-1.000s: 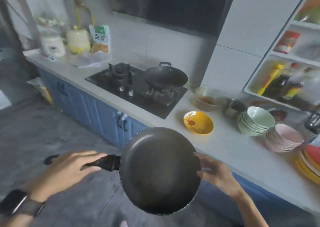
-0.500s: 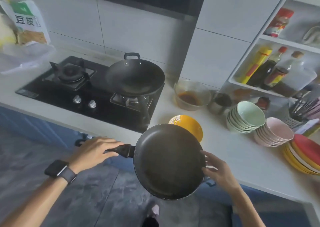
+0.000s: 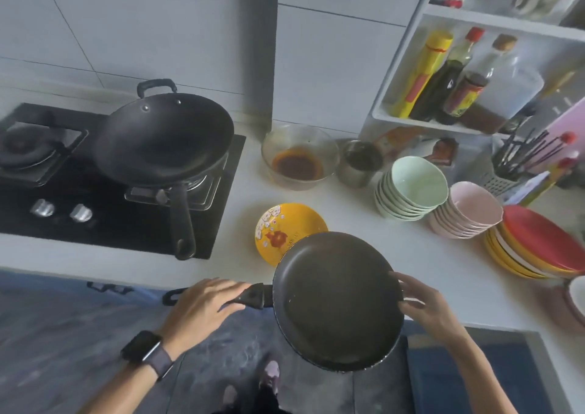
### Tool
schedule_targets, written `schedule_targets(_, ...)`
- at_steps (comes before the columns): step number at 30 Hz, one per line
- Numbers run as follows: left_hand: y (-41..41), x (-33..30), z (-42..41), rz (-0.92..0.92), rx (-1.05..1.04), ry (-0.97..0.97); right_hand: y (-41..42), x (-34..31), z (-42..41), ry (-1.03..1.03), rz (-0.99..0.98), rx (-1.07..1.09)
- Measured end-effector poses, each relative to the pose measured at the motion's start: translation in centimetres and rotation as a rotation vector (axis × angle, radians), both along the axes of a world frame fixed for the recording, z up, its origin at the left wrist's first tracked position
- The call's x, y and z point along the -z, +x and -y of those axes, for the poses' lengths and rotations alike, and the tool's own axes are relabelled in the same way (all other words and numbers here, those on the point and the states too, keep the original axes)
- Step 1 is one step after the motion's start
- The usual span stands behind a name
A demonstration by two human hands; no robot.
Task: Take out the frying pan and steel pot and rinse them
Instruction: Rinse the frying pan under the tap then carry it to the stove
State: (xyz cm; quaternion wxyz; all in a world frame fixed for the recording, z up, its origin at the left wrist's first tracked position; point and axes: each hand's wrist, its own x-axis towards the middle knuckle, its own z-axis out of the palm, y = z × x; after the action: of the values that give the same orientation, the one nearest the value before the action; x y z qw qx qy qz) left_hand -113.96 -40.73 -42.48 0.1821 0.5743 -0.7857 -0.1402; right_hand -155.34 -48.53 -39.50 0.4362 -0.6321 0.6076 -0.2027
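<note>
I hold the frying pan (image 3: 338, 299) out over the front edge of the desk (image 3: 421, 261), at about 6 o'clock in my view. My left hand (image 3: 202, 310) has its grip closed around the black handle, and my right hand (image 3: 427, 309) steadies the far rim with spread fingers, resting against the metal, not clamped on it. The pan sits level, its dark inside facing up, and its upper edge overlaps the yellow plate (image 3: 285, 230) lying at 12 o'clock from it.

I judge the first step done: the pan is out. No steel pot is in hand, and I cannot pick out a sink or tap anywhere in view, so the next move calls for carrying the pan clear of the crockery and finding water, or setting it down to fetch the pot.

By my count there is one frying pan and one wok (image 3: 164, 138) on the right burner of a two-burner hob (image 3: 104, 223) at 10 o'clock. One glass bowl (image 3: 299, 157) with dark sauce and one small steel cup (image 3: 361, 163) stand at 12 o'clock. At 2 o'clock stand one stack of green bowls (image 3: 411, 189), one stack of pink bowls (image 3: 468, 209) and one stack of red and yellow plates (image 3: 538, 242). Three bottles stand on the shelf (image 3: 421, 122) behind.
</note>
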Motion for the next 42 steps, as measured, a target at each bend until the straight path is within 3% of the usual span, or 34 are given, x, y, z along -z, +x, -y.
schedule_targets(13, -7.5, 1.9, 6.4, 0.002, 0.071, 0.002, -5.4, 1.2, 1.6, 0.062, -0.116, 0.169)
schedule_targets(25, -14.2, 3.8, 7.0, 0.126, -0.086, 0.023, -10.3, 5.7, 8.5, 0.124, -0.096, 0.084)
schedule_targets(42, -14.4, 6.5, 7.5, 0.088, -0.175, 0.126, -10.6, 8.8, 9.3, 0.088, -0.013, 0.08)
